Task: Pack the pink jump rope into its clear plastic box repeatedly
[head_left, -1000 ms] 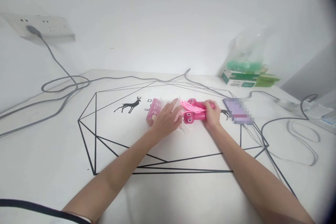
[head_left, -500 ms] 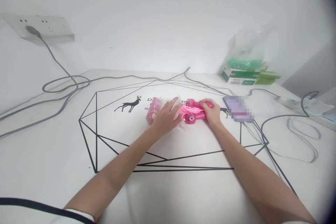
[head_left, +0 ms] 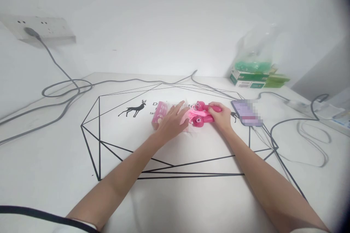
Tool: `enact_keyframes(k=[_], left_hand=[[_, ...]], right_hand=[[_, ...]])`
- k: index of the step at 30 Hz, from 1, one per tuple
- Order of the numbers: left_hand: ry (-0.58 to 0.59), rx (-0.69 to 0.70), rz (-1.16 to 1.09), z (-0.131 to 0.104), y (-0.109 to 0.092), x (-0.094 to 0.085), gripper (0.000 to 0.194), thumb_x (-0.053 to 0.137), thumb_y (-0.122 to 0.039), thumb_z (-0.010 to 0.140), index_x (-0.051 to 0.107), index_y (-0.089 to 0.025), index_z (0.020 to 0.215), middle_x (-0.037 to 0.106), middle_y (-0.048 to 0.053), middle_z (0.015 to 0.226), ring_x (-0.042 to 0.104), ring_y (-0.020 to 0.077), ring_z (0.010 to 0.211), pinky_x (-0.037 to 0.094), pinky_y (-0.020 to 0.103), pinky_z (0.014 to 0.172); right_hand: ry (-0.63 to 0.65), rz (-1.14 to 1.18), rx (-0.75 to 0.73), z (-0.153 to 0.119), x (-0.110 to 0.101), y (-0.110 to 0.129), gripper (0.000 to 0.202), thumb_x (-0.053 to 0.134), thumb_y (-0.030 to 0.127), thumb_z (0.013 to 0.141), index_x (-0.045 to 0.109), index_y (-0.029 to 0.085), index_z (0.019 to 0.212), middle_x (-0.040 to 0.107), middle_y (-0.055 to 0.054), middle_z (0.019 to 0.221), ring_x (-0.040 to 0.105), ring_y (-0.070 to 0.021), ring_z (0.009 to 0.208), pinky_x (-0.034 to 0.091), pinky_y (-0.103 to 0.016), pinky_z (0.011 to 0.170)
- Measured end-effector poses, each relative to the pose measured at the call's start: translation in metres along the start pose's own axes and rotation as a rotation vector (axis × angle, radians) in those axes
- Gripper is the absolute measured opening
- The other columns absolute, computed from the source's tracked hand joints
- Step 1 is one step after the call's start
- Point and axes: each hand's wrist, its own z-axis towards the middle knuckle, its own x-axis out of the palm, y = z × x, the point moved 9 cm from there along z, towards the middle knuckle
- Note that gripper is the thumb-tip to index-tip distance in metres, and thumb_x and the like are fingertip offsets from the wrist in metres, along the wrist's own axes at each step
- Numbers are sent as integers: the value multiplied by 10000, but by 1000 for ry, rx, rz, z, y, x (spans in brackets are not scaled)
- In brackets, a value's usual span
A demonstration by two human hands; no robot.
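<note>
A pink jump rope (head_left: 201, 113) lies near the middle of the mat, its bundled cord between two handles with round, big-eyed cartoon ends. My right hand (head_left: 222, 115) is closed around the handles from the right. My left hand (head_left: 175, 118) rests with fingers spread over a clear plastic package (head_left: 179, 105), touching it where the rope's cord meets it. At the package's left end shows a pink printed panel (head_left: 160, 113). The hand covers much of the package, so I cannot tell how far the cord reaches inside.
Right of my hand lies a phone (head_left: 247, 113), partly pixelated. Green-and-white boxes (head_left: 250, 79) with a plastic bag (head_left: 254, 52) on top stand by the wall. Grey cables (head_left: 65, 105) run along the left and back, and a power strip (head_left: 300, 105) sits at right.
The upper handle's cartoon end has shifted slightly right, and the two ends sit a little farther apart. Both hands keep nearly the same place; the view has shifted slightly.
</note>
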Motion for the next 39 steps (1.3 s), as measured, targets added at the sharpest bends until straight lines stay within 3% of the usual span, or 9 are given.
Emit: enact_keyframes(k=[16, 23, 31, 39], left_hand=[[-22, -4, 31, 0, -2, -2, 420, 425, -314, 953, 512, -240, 1357, 419, 61, 1517, 489, 271, 1307, 487, 440, 1008], [-15, 26, 38, 0, -3, 1, 443, 424, -274, 950, 496, -216, 1383, 401, 66, 1532, 437, 270, 1365, 346, 456, 1155], [-61, 63, 45, 1, -5, 2, 413, 422, -329, 976, 528, -194, 1352, 450, 90, 1496, 455, 284, 1353, 364, 464, 1149], [-78, 72, 49, 0, -7, -1, 426, 423, -312, 967, 508, -212, 1372, 475, 89, 1477, 451, 288, 1360, 410, 494, 1109]], right_hand=[[94, 56, 175, -12, 32, -12, 168, 681, 348, 745, 704, 202, 826, 725, -28, 906, 633, -210, 907, 450, -353, 907], [69, -163, 143, -17, 30, -6, 235, 559, 459, 864, 647, 245, 907, 717, -20, 928, 621, -217, 879, 430, -348, 853], [3, -292, 181, -20, 26, -7, 321, 471, 543, 903, 620, 263, 954, 722, -13, 930, 626, -227, 860, 428, -343, 800], [169, -381, 144, -26, 38, 1, 368, 347, 548, 968, 603, 288, 1026, 732, -4, 995, 637, -241, 881, 423, -360, 792]])
